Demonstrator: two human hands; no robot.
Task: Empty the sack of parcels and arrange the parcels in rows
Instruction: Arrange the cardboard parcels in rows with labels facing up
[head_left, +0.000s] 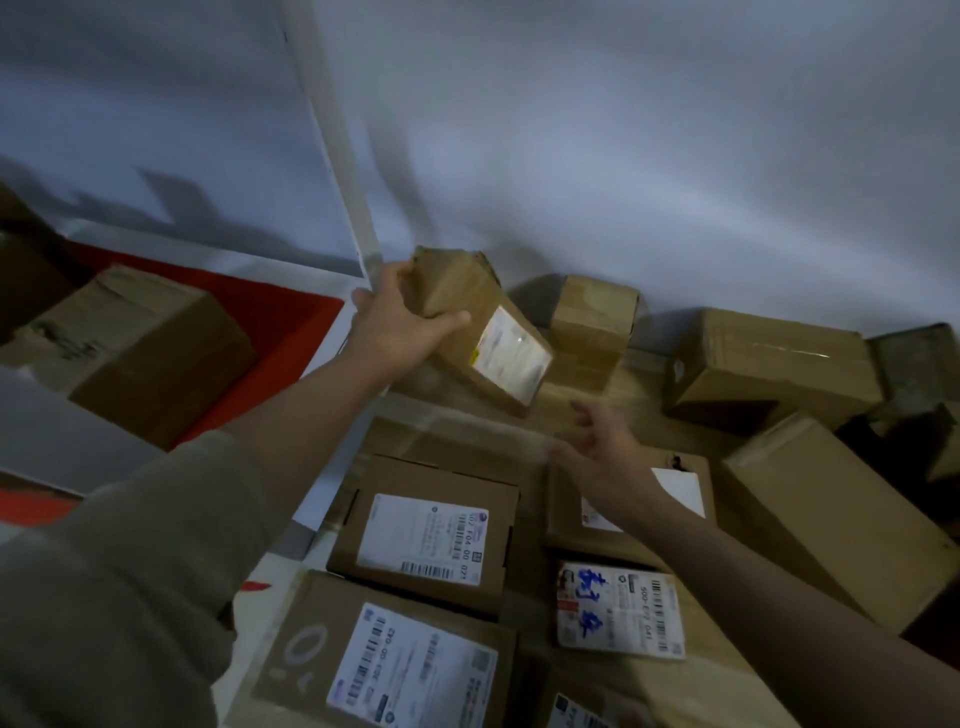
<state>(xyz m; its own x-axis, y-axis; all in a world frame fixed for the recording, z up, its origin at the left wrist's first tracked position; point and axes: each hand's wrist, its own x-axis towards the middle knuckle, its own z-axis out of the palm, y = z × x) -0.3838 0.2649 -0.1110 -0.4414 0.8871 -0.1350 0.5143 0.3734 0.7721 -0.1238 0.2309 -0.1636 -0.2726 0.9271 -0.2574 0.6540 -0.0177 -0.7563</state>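
My left hand (400, 325) grips a brown cardboard parcel (485, 332) with a white label, holding it tilted above the floor near the wall. Lower and to the right, my right hand (608, 452) hovers with fingers apart and nothing in it, over flat labelled parcels. Those flat parcels lie side by side below: one with a barcode label (426, 535), one with blue handwriting (618, 608), another large one at the bottom (395, 660). No sack is in view.
Several loose boxes crowd the right by the wall: a small upright one (592, 322), a wide one (769, 364), a long one (831, 509). A big box (140, 348) sits left on red flooring. A white post (337, 156) stands at the wall.
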